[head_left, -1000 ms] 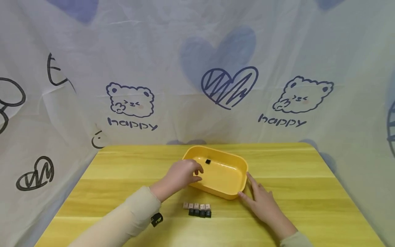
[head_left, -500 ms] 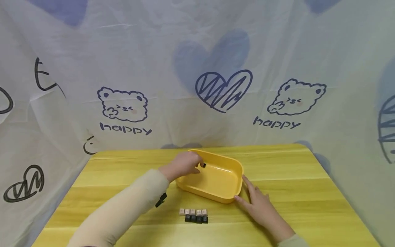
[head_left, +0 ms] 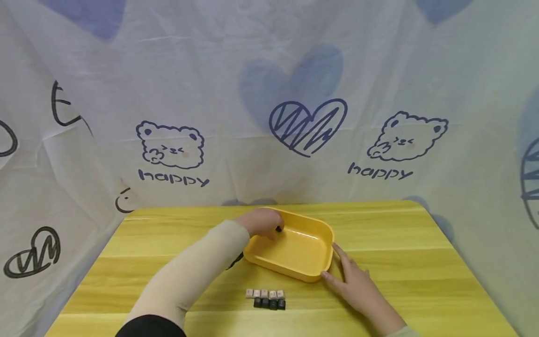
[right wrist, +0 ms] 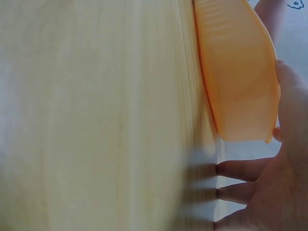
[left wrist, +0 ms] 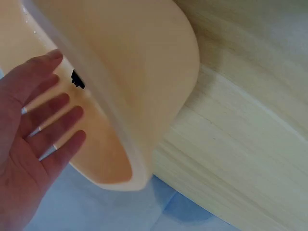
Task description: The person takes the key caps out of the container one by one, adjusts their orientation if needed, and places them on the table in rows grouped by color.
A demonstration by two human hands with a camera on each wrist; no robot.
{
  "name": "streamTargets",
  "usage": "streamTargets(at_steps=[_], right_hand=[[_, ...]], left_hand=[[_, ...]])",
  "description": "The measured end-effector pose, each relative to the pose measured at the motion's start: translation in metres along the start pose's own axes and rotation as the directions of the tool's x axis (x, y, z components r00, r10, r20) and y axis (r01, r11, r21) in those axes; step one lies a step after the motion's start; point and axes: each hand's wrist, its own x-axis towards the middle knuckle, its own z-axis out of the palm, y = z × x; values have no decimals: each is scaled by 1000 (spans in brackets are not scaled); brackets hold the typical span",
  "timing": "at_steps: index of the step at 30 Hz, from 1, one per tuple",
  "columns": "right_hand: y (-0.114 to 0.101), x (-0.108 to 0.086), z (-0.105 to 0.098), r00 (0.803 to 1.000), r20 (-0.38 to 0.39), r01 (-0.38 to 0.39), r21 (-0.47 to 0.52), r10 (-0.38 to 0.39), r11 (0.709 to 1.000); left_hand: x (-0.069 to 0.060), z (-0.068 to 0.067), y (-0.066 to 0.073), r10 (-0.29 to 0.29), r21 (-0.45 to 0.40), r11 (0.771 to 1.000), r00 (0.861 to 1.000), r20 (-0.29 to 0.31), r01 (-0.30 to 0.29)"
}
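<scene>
My left hand [head_left: 266, 223] reaches over the left side of a yellow plastic basin [head_left: 301, 275], its fingers down inside. In the left wrist view that hand [left wrist: 38, 115] has its fingers spread, and a black keycap [left wrist: 77, 79] lies on the basin floor just beyond the thumb and index tips, with a gap showing. From the head view the same keycap [head_left: 279, 229] is partly hidden by the fingers. My right hand [head_left: 353, 283] touches the basin's right end with thumb and index finger. In the right wrist view its other fingers [right wrist: 240, 171] extend straight toward the tabletop.
In front of the basin stand a row of white keycaps [head_left: 265, 294] and a row of black keycaps [head_left: 269, 304], several in each. The wooden table [head_left: 400, 234] backs onto a printed cloth [head_left: 236, 84].
My left hand has moved from above the basin's left rim further right and down to the black keycap. The right hand stays at the basin's right end. The head view has shifted slightly.
</scene>
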Motion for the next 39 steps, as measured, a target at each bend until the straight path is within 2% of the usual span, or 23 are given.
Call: streamTargets(at_steps=[4,9,14,19,24,27,30,36,39], right_hand=[[1,-1,1,1000,-7,-3,0,3,1000],[0,-2,0,1000,-6,-8,6,8,1000],[-3,-3,-1,1000,-9,1,1,-1,1000],[-3,-2,-2,1000,-4,0,-8,0,1000],[-3,-2,-2,1000,0,1,-6,-1,1000],[-3,-2,-1,1000,-3,7,-8,-7,1000],[-3,-2,0,1000,-5,14,-11,-14,1000],[-1,-3,1,999,-30,25,-17,-25,1000],[0,-2,4,999,-30,26,-14,-27,1000]], left_hand=[[9,2,1,-11,30,1000,999,36,10],[14,7,0,6,60,998,999,37,-9],[11,13,0,58,49,997,998,-2,-57],[4,12,4,99,38,994,995,-31,-98],[2,19,6,83,17,996,996,-20,-83],[-1,24,8,94,9,996,995,-23,-94],[-4,26,11,94,5,996,995,-14,-94],[-8,28,15,81,36,996,996,46,-82],[-12,29,15,72,14,997,997,40,-72]])
